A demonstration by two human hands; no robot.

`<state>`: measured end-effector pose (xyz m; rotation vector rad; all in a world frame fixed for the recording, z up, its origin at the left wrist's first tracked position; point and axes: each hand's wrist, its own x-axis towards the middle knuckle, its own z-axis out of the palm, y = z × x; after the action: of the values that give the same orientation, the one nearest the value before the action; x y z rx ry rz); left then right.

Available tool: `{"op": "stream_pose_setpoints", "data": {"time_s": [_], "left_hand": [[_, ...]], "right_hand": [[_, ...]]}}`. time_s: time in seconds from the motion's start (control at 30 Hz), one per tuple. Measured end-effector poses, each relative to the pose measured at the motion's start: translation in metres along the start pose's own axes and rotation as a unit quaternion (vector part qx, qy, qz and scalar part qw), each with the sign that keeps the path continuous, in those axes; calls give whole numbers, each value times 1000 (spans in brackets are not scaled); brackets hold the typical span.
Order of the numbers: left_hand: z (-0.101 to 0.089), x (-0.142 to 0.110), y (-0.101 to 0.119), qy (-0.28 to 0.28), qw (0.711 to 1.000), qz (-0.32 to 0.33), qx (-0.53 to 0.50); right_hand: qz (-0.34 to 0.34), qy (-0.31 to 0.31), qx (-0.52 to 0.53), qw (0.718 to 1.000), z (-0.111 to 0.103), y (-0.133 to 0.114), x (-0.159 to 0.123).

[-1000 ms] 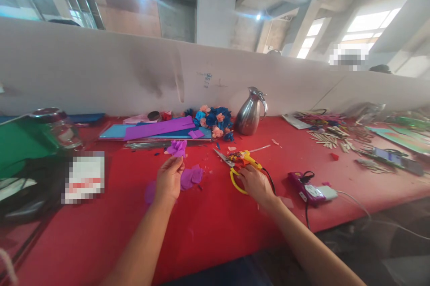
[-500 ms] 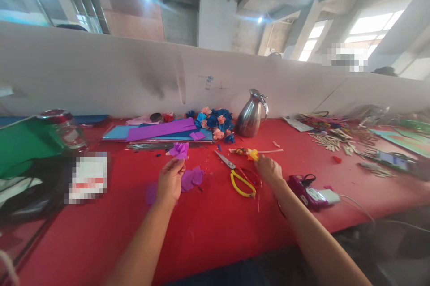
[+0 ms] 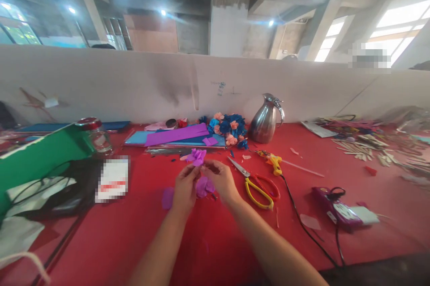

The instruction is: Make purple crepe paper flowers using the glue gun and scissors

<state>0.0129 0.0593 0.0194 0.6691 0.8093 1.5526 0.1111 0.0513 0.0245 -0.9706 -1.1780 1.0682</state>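
Between my two hands stands a purple paper flower (image 3: 196,156). My left hand (image 3: 186,184) pinches it from below. My right hand (image 3: 220,179) has its fingers bent against the base of the same flower. Purple paper petals (image 3: 204,187) lie on the table just beneath my hands, with a flat purple piece (image 3: 167,198) to their left. To the right rest scissors (image 3: 260,187) with one yellow and one red handle, blades spread. A yellow hot glue gun (image 3: 276,165) lies beyond them with a clear glue stick in its back.
Blue and peach paper flowers (image 3: 231,127) are heaped near a steel jug (image 3: 266,118). Purple and blue paper sheets (image 3: 176,134) lie left of them. A purple power strip (image 3: 337,210) sits right, with the glue gun's black cord (image 3: 297,214) nearby. A red-lidded jar (image 3: 97,136) stands left.
My right hand has let go of the glue gun, which now lies on the table, and has moved left to the purple flower. The view has turned slightly left.
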Motion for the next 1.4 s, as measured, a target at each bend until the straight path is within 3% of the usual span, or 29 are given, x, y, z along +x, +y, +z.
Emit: {"op": "stream_pose_setpoints", "data": {"time_s": [0.13,0.3,0.43,0.6,0.93,1.4], "left_hand": [[3,-4,-4,-14,1000,11,17],[1,-6,-4,-66,995,49,49],[-4,-3,1,-74,993,74,61],[-3,-4,6,-122,987,65,76],[-11,-4,15,-192,950,105,224],[-12,-2,14,-193,940,102,261]], "right_hand": [[48,31,126,990,-5,5,-1],[39,-43,197,979,-18,5,-5],[34,-63,182,981,-16,8,-8],[18,-69,184,980,-14,6,-9],[18,-123,185,975,-22,8,-4],[48,-90,197,975,-19,18,-8]]}}
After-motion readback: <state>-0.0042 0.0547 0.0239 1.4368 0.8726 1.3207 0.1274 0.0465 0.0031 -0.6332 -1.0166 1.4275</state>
